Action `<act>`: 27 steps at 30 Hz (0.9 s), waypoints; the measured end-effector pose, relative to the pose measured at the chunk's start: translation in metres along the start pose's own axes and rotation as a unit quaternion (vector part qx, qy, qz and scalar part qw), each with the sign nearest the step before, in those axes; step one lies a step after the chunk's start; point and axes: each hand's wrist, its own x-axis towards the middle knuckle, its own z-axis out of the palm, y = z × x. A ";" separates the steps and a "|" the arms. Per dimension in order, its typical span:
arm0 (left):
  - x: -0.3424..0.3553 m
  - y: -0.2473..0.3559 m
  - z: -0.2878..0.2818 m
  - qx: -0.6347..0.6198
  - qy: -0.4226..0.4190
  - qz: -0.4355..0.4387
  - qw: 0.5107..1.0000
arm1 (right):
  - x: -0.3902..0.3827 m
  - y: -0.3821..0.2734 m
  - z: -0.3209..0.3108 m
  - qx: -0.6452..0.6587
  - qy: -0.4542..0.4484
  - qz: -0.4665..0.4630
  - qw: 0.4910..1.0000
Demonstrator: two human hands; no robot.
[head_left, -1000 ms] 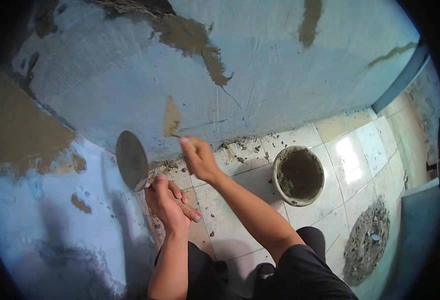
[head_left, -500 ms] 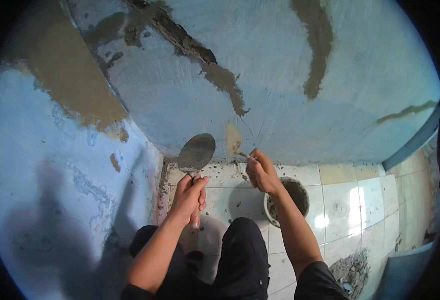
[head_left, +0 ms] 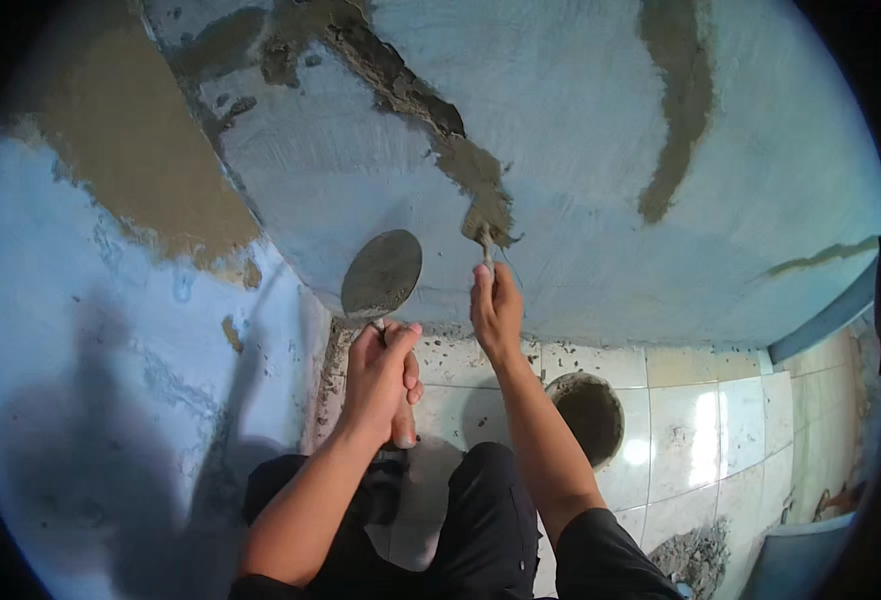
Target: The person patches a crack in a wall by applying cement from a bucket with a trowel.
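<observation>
My left hand (head_left: 380, 378) is closed around the wooden handle of a rounded trowel (head_left: 382, 275). Its broad blade points up and carries a grey smear of mortar near its base. In my right hand (head_left: 498, 308) is a small putty knife (head_left: 486, 236), gripped by its handle. Its blade lies at the lower end of a mortar-filled crack (head_left: 478, 178) in the blue wall and is hard to tell from the wet mortar. Higher up, the same crack is an open, dark, rough groove (head_left: 390, 80).
A bucket of mortar (head_left: 588, 420) stands on the white tiled floor (head_left: 675, 430), right of my right forearm. Rubble (head_left: 695, 560) is heaped at lower right. Other mortar patches mark the left wall (head_left: 140, 150) and the wall at right (head_left: 678, 110). Crumbs litter the floor's edge.
My right hand has moved up and slightly left, turning the putty knife upright onto the crack's lower end. The trowel in my left hand has shifted slightly up the view and left. The view has shifted slightly.
</observation>
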 end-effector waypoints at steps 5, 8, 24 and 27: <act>0.009 0.015 -0.010 -0.027 0.005 0.030 0.999 | 0.042 -0.049 0.053 0.027 0.005 -0.049 0.998; 0.015 0.015 -0.008 -0.037 0.013 0.013 0.999 | 0.054 -0.058 0.071 0.096 0.035 -0.038 0.994; -0.008 0.037 -0.007 -0.052 -0.006 0.004 0.999 | 0.055 -0.044 0.127 0.088 0.093 -0.060 0.990; 0.001 0.030 0.000 -0.047 -0.040 -0.020 0.998 | 0.026 -0.011 0.101 -0.009 0.054 -0.053 0.997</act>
